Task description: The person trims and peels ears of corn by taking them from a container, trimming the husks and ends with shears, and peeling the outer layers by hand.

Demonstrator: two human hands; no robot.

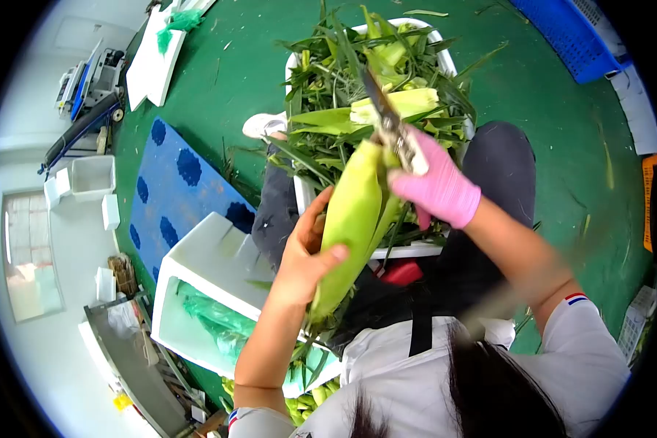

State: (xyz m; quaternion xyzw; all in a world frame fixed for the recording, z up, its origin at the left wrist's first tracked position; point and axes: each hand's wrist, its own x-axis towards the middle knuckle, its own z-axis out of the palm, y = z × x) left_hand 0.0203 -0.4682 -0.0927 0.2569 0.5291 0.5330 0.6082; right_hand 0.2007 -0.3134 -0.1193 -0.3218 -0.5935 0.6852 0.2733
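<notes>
My bare left hand (306, 248) is wrapped round an ear of corn (350, 212) in its pale green husk. The ear is tilted, its stem end uppermost and its silk end near my lap. In my right hand (438, 179), which wears a pink glove, is a pair of pruning shears (388, 117) with a dark blade and pale handles. The shears are close to the ear's stem end, and my gloved thumb lies beside the husk; whether it touches is hard to tell.
Between my legs stands a white bin (293, 77) heaped with husks and leaves (336, 80). A white foam box (197, 255) holding green plastic is at my left, beside a blue patterned mat (164, 190). Several ears lie below it (314, 401). A blue crate (573, 40) stands far right.
</notes>
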